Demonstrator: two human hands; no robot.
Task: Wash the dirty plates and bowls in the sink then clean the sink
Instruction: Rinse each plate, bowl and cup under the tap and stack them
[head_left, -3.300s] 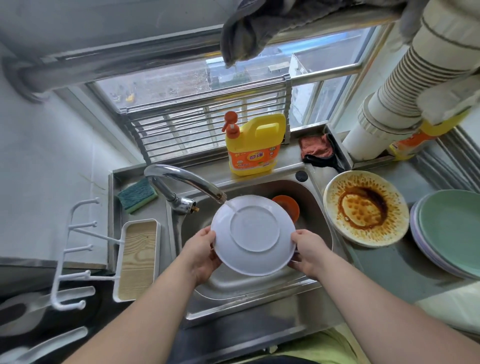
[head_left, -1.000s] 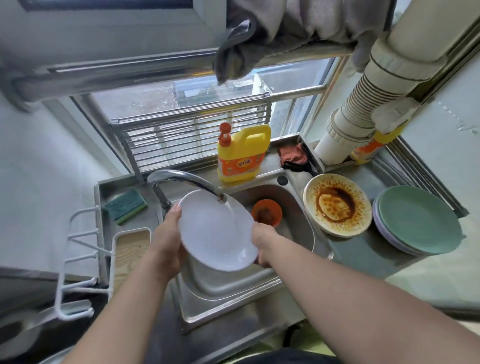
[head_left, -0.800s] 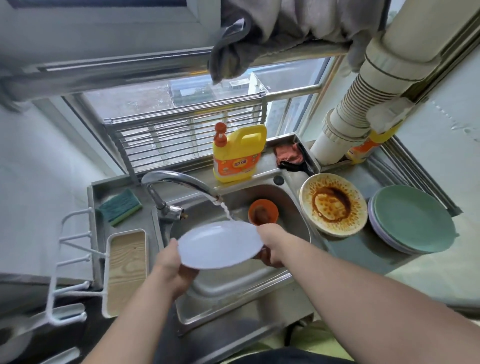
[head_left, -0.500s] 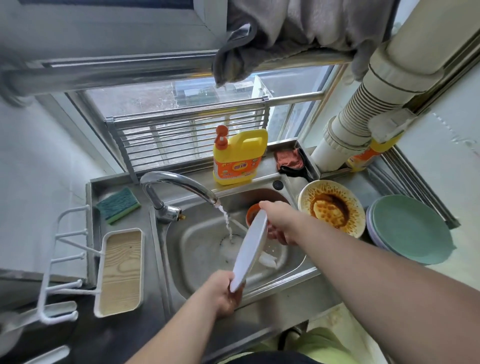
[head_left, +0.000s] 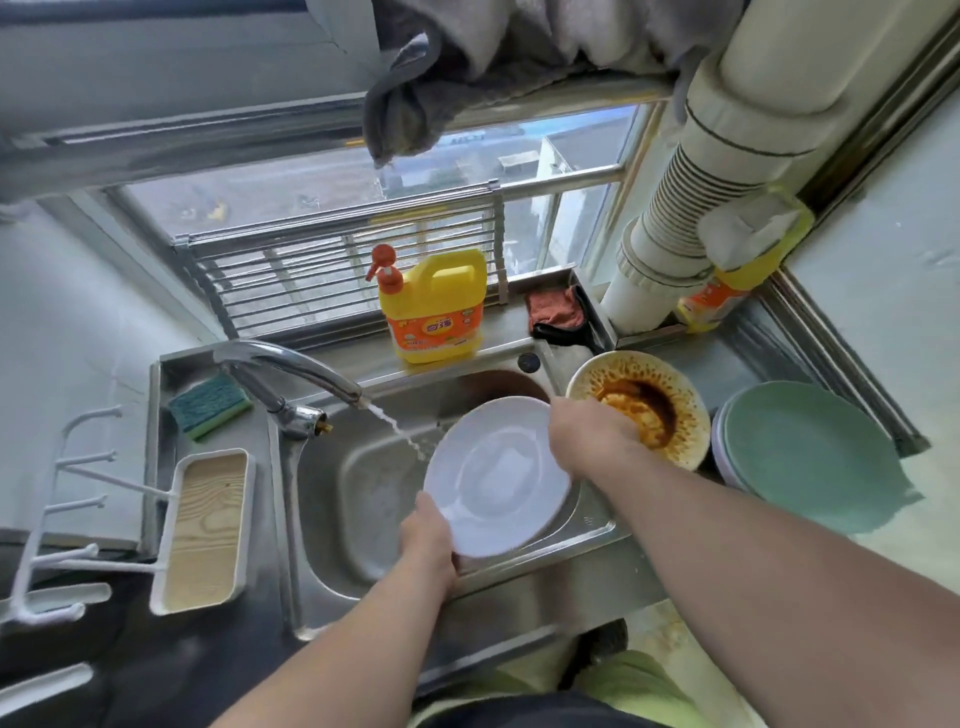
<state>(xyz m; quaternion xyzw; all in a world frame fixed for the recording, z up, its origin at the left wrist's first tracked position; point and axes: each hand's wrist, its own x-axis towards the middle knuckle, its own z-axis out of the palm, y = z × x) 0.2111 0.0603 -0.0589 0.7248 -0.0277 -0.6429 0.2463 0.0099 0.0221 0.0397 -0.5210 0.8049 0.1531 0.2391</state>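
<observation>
Over the sink (head_left: 332, 499), our hands, left (head_left: 428, 535) and right (head_left: 587, 434), gripped the white plate (head_left: 498, 478) mid-rinse; next, we judged, setting it aside.

I've got the plate (head_left: 496, 475) over the sink (head_left: 358, 499), faucet (head_left: 291, 364) to its left, soap jug (head_left: 434, 306) behind, dirty plate (head_left: 670, 410) w/ stacked plates (head_left: 810, 457) on counter at right.

We counted one white plate (head_left: 498, 475), one sauce-stained plate (head_left: 655, 410), one stack of green plates (head_left: 810, 457), two detergent bottles (head_left: 434, 306) (head_left: 714, 306), one sponge (head_left: 210, 406).
</observation>
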